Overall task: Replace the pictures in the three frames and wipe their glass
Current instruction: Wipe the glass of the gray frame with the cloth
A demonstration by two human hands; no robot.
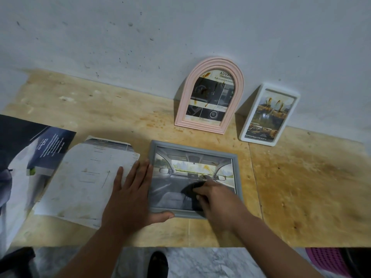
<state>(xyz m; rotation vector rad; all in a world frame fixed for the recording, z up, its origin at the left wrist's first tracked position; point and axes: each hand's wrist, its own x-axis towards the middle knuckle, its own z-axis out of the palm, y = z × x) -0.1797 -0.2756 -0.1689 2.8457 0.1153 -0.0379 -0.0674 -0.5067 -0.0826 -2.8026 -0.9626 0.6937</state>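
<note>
A grey picture frame (235,173) lies flat on the wooden table (301,187), showing a car-interior picture under glass with a yellowish smear. My left hand (130,197) lies flat against the frame's left edge, thumb along its bottom edge. My right hand (218,201) holds a dark cloth (192,189) against the glass. A pink arched frame (209,97) and a white rectangular frame (269,115) lean on the wall behind, both with stained glass.
Left of the grey frame lies a loose stained paper sheet (88,181), and further left a dark brochure (40,149). A pink basket (329,261) sits below the table's front edge at right. Marble floor and a dark shoe (157,263) show underneath.
</note>
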